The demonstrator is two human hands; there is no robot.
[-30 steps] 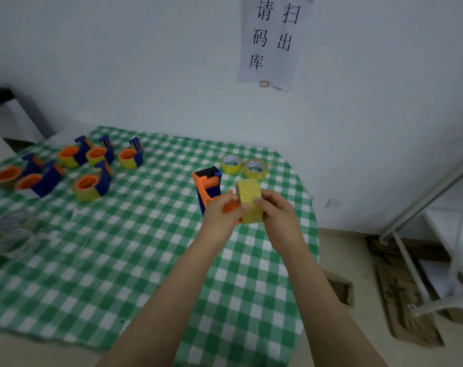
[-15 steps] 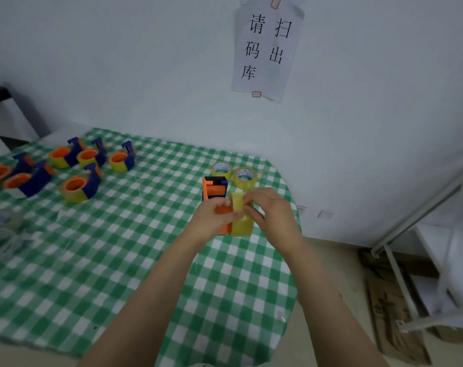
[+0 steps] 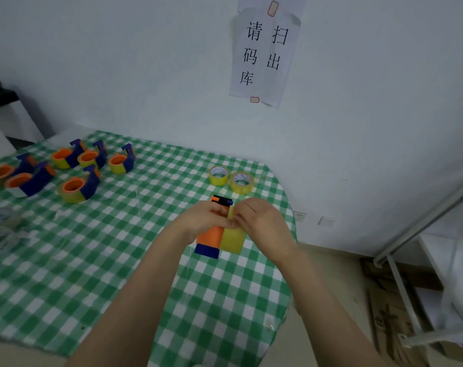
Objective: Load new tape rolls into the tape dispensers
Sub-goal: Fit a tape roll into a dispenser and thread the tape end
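1. On the left side of the table (image 3: 119, 247) sits a bunch of full dispensers (image 3: 74, 168). Each has a roll in it, so I think they are done and were put there out of the way.
2. The left hand (image 3: 206, 218) grips an orange and blue dispenser (image 3: 210, 238), with its fingers curled over the top part. It holds it up off the table, likely so it does not wobble.
3. A yellow tape roll (image 3: 233, 238) sits tight against the right side of that dispenser and touches it. I cannot tell if it is pushed all the way on.
4. Just behind it, two spare rolls (image 3: 241, 181) lie flat side by side, easy to reach for the next turn.
5. The right hand (image 3: 262, 221) pinches the top edge of the tape roll. Both hands are close together and touch. It may be pushing the roll in or picking at the loose end. I cannot tell which.
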